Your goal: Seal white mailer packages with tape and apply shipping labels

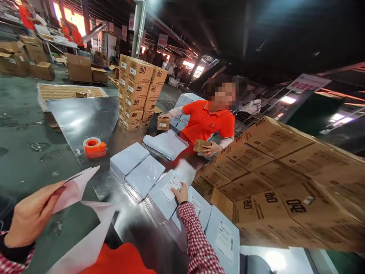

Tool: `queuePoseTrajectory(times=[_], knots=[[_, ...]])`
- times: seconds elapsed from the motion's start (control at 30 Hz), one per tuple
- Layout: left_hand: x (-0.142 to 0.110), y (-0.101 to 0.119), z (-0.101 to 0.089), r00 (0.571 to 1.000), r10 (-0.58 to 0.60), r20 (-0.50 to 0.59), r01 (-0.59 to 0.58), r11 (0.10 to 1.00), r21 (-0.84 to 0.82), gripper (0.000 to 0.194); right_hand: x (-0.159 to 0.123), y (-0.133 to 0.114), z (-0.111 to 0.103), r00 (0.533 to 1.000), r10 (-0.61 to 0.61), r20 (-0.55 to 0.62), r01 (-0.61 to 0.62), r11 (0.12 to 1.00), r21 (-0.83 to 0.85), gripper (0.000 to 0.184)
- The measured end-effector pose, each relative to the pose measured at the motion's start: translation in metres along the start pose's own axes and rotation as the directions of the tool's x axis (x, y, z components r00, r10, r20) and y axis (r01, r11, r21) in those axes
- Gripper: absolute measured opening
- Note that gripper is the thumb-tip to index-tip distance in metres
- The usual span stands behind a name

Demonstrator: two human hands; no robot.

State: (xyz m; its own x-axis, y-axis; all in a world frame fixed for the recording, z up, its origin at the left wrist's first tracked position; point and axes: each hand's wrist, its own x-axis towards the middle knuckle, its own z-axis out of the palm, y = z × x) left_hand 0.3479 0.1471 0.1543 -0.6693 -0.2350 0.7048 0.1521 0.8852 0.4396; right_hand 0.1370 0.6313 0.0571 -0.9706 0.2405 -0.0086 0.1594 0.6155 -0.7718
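Your left hand [30, 217] pinches limp backing paper [74, 187]; your right hand [180, 194] presses the label [170, 187] on a light, slippery mailer [162, 201].

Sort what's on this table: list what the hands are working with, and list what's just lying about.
In hand:
- left hand holds a peeled paper strip
- right hand presses a labelled grey mailer

Lying about:
- orange tape dispenser
- stacked grey mailers
- brown cartons
- co-worker's small boxes
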Motion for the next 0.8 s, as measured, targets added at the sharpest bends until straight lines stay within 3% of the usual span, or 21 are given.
queuePoseTrajectory(times=[0.07, 0.17, 0.23, 0.33, 0.4, 0.47, 0.5, 0.57, 0.6, 0.63, 0.67, 0.7, 0.73, 0.77, 0.8], knots=[[-0.002, 0.002, -0.001, 0.993, -0.094, 0.068, 0.094, 0.996, 0.004, 0.023, 0.004, -0.003, -0.002, 0.999, 0.028, 0.038, -0.024, 0.994, -0.103, 0.07], [-0.004, 0.006, 0.001, 0.987, -0.151, 0.052, 0.153, 0.988, -0.028, 0.024, 0.006, -0.007, -0.007, 0.999, 0.047, 0.016, -0.04, 0.946, -0.321, 0.09], [-0.002, 0.012, 0.004, 0.988, -0.151, 0.019, 0.152, 0.985, -0.082, 0.027, 0.004, -0.002, -0.003, 0.999, -0.048, -0.024, 0.028, 0.854, -0.519, 0.087], [0.005, 0.025, 0.007, 0.959, -0.267, 0.094, 0.28, 0.944, -0.172, 0.034, 0.003, 0.012, 0.016, 0.97, -0.212, 0.119, 0.24, 0.75, -0.617, 0.069], [0.011, 0.033, 0.007, 0.91, -0.364, 0.195, 0.403, 0.888, -0.22, 0.04, 0.003, 0.007, 0.033, 0.964, -0.222, 0.144, 0.265, 0.778, -0.57, 0.062], [0.015, 0.04, 0.006, 0.866, -0.42, 0.272, 0.486, 0.834, -0.26, 0.044, -0.007, -0.027, 0.049, 0.969, -0.246, 0.032, 0.236, 0.872, -0.43, 0.065], [0.016, 0.043, 0.006, 0.85, -0.437, 0.292, 0.513, 0.812, -0.277, 0.046, -0.018, -0.054, 0.056, 0.966, -0.26, -0.002, 0.247, 0.922, -0.299, 0.069], [0.016, 0.048, 0.006, 0.838, -0.463, 0.29, 0.54, 0.784, -0.307, 0.048, -0.055, -0.121, 0.068, 0.943, -0.274, 0.186, 0.241, 0.953, 0.182, 0.077], [0.016, 0.05, 0.005, 0.839, -0.468, 0.277, 0.54, 0.781, -0.313, 0.047, -0.079, -0.156, 0.074, 0.883, -0.306, 0.355, 0.158, 0.907, 0.39, 0.081], [0.016, 0.052, 0.005, 0.845, -0.465, 0.264, 0.531, 0.786, -0.317, 0.046, -0.102, -0.189, 0.08, 0.772, -0.336, 0.54, 0.027, 0.866, 0.5, 0.085], [0.015, 0.053, 0.004, 0.854, -0.457, 0.248, 0.518, 0.793, -0.322, 0.044, -0.125, -0.217, 0.086, 0.626, -0.341, 0.701, -0.134, 0.838, 0.529, 0.087], [0.015, 0.053, 0.002, 0.862, -0.449, 0.235, 0.505, 0.799, -0.326, 0.042, -0.145, -0.24, 0.092, 0.52, -0.338, 0.784, -0.252, 0.817, 0.519, 0.079], [0.014, 0.052, -0.001, 0.866, -0.447, 0.226, 0.499, 0.801, -0.329, 0.04, -0.161, -0.257, 0.097, 0.454, -0.332, 0.826, -0.334, 0.797, 0.504, 0.068], [0.013, 0.05, -0.004, 0.863, -0.454, 0.221, 0.504, 0.796, -0.335, 0.039, -0.174, -0.268, 0.101, 0.429, -0.325, 0.843, -0.39, 0.775, 0.497, 0.06], [0.012, 0.047, -0.007, 0.853, -0.475, 0.219, 0.523, 0.776, -0.352, 0.039, -0.182, -0.275, 0.104, 0.441, -0.325, 0.836, -0.418, 0.75, 0.512, 0.055]])
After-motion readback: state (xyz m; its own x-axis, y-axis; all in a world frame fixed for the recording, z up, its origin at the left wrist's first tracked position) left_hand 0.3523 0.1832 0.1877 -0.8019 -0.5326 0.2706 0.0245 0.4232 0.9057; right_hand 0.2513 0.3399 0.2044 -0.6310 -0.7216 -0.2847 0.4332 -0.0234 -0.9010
